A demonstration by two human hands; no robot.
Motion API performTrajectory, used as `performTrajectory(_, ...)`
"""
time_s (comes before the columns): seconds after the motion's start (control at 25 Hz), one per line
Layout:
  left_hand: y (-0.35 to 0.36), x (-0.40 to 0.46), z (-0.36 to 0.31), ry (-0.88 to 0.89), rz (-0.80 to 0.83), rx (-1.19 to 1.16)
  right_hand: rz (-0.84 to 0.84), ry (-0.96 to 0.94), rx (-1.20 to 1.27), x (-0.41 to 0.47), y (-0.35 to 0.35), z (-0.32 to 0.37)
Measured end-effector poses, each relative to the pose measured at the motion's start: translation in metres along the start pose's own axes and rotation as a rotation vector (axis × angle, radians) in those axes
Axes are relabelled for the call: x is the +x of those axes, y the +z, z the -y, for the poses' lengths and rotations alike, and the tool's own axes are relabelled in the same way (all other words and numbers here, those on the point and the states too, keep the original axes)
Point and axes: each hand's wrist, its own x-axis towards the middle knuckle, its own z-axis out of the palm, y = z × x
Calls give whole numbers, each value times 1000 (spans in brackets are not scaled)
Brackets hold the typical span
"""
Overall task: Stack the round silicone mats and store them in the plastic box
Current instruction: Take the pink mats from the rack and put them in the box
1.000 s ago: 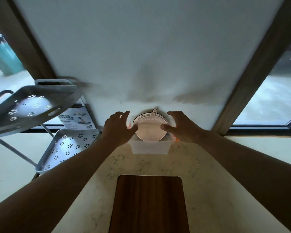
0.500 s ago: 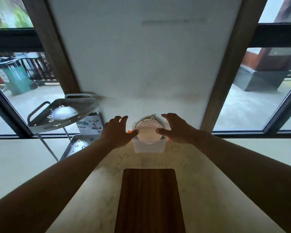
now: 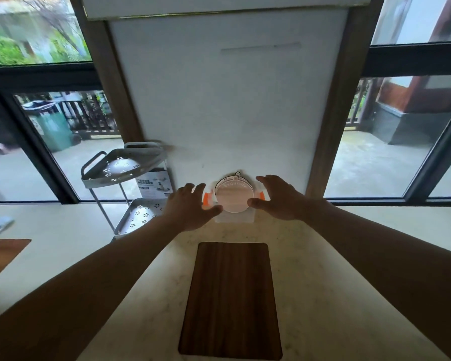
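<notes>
Metal rack (image 3: pixel 125 168) sits way off to the left of everything. Left hand (image 3: pixel 189 211) has its fingers (image 3: pixel 199 190) spread, thumb touching the left edge of the round mats (image 3: pixel 233 196). The mats sit on top of the plastic box (image 3: pixel 235 217), right between both thumbs. Right hand (image 3: pixel 279 198) is spread too, thumb on the right edge. Neither hand is closed around anything. Wooden board (image 3: pixel 231 300) lies on the table (image 3: pixel 336 256), nearer than the fingers.
</notes>
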Motion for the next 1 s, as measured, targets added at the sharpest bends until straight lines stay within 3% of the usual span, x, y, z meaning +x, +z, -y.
performTrajectory(0.52,3,-58,-10,-1,-50,7,60,30,64,-61,14,1)
performTrajectory(1.0,34,12,26,54,-9,-84,12,140,93,12,43,-8)
